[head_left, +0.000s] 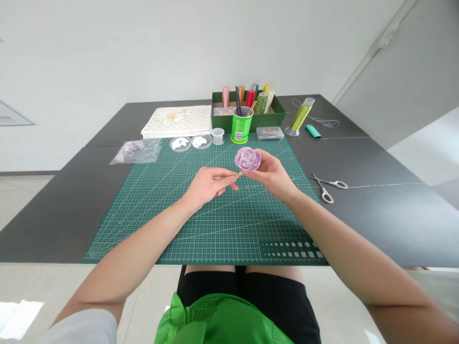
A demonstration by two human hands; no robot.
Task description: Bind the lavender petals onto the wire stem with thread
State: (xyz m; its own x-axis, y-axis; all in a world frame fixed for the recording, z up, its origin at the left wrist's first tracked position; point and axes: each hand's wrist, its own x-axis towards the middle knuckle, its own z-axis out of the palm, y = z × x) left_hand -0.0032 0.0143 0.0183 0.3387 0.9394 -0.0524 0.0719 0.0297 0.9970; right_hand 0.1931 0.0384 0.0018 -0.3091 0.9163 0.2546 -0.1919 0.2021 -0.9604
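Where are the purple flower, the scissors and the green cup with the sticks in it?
purple flower (247, 158), head view, on the middle of its petals.
scissors (325, 185), head view, near the pivot where the blades cross.
green cup (241, 128), head view, on its front wall.

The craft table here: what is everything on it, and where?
green gridded cutting mat: 1, table centre
lilac petalled craft flower: 1, held above the mat
silver scissors: 1, right of mat
green cup of pens: 1, mat's far edge
dark green box of rolls: 1, behind cup
white gridded board: 1, far left
clear plastic bag: 1, left of mat
small round dishes: 2, white contents, far mat edge
left hand: pinches the flower's stem
right hand: holds the flower
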